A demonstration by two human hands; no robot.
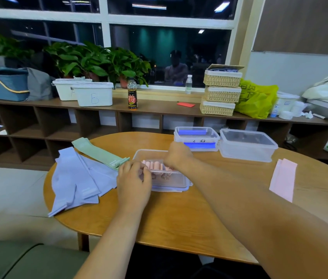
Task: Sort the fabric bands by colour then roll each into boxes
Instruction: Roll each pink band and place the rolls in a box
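Both hands are at the clear box (pixel 171 183) in the middle of the bench (pixel 179 214). My left hand (pixel 134 182) sits at the box's near left corner, its fingers curled in against the left end of the pink rolls (pixel 156 165). I cannot tell whether they pinch a roll or only touch it. My right hand (pixel 177 156) reaches across from the right of the frame and hangs over the far right part of the box. It is bunched with the knuckles toward me, and anything it may hold is hidden under it.

The pink rolls lie side by side in a row inside the box. To the left, flat on the bench, a fanned heap of lavender bands (pixel 78 178) overlaps. Just above it the green bands (pixel 98 153) run diagonally, their lower end close to the box. One flat pink band (pixel 283 179) lies well apart at the right of the frame.

Beyond my right hand stands a box with blue bars (pixel 196 137), and just right of it a lidded box (pixel 247 144) with something dark inside.

On the long shelf behind are white bins (pixel 94 94), a dark bottle (pixel 132 95) and three stacked wicker baskets (pixel 221 93).
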